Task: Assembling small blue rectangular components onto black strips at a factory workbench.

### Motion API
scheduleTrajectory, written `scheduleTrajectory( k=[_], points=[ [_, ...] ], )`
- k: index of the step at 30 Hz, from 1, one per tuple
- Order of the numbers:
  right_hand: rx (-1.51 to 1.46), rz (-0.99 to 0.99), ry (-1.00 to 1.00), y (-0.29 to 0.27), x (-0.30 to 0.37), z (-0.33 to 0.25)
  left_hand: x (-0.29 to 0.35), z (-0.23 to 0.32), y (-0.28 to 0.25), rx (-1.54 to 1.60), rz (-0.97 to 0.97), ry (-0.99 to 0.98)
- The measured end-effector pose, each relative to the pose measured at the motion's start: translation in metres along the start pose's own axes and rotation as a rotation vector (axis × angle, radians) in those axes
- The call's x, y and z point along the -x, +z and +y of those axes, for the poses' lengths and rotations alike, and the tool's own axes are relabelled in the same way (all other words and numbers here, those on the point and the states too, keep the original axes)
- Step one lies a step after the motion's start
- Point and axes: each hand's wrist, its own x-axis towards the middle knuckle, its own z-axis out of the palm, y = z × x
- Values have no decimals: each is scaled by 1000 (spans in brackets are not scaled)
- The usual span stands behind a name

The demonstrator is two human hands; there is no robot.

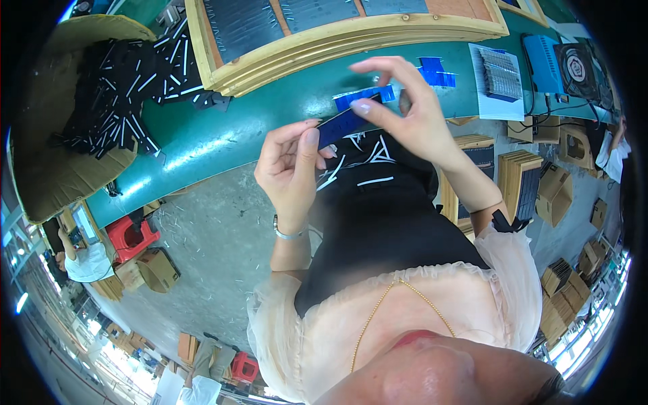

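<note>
"So, what's leftmost?"
"A cardboard box (pixel 71 181), black pieces (pixel 121 88) beside it on the green table (pixel 216 131); then a red stool (pixel 121 237) on the grey floor (pixel 209 229)."
"And the hands?"
"The left hand (pixel 290 162) pinches a dark blue panel (pixel 343 126) over the table's near edge. The right hand (pixel 415 111) thumbs its far end; gripping, I can't tell. Beyond: white paper (pixel 498 112), a blue machine (pixel 541 62)."

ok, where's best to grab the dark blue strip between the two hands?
Probably a pinch at the left end of the dark blue strip, coming from the left: it looks long, narrow and flat, slanting up to the right in view, and the left hand holds it there. The right hand crowds the other end.
</note>
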Motion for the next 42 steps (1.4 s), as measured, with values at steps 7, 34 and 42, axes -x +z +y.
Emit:
scheduleTrajectory(
  k=[7,34,42],
  points=[
    [-279,-127,148,-6,0,9,-6,0,-7,87,5,-45],
    [546,317,-596,-111,-127,34,-150,-38,-181,-1132,-70,381],
    [806,299,-294,-172,-202,124,-133,-38,-171,-1151,23,243]
  ],
)
